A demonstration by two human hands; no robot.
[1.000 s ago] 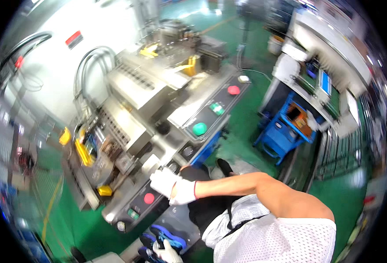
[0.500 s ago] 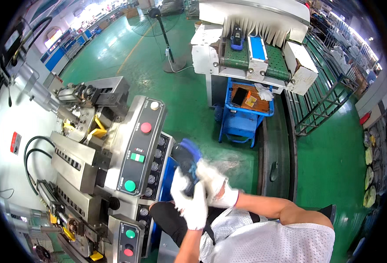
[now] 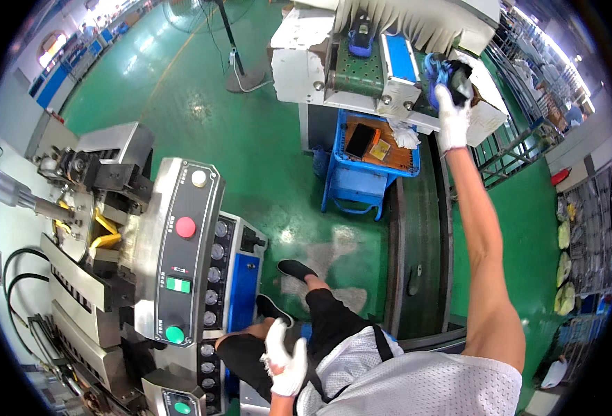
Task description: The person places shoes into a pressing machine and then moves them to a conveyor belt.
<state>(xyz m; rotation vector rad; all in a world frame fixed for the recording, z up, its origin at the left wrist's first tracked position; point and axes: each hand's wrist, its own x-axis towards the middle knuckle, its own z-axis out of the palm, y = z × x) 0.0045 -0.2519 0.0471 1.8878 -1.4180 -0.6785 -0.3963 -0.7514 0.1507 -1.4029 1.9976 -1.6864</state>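
Observation:
Stretched far out to the upper right, my right hand (image 3: 453, 125) in a white glove grips a blue and black shoe (image 3: 443, 75) at the right lane of the conveyor (image 3: 361, 73). The fingers partly cover the shoe, and I cannot tell whether it rests on the belt. A second shoe (image 3: 361, 38), dark with a blue edge, sits on the left lane by the white strip curtain. My left hand (image 3: 285, 360), also gloved in white, is held low over my lap with fingers apart and nothing in it, near the machine's control panel (image 3: 184, 243).
To the left stands a metal machine (image 3: 91, 277) with buttons, gauges and black hoses. A blue cart (image 3: 358, 182) below the conveyor carries a phone (image 3: 361, 141) and a white cloth (image 3: 404, 134). A floor fan stand (image 3: 233, 55) and a metal rack (image 3: 528, 152) are further off.
Both hands were together on a shoe beside the control panel. My right hand has moved up and right to the conveyor with a shoe; my left has let go and dropped lower.

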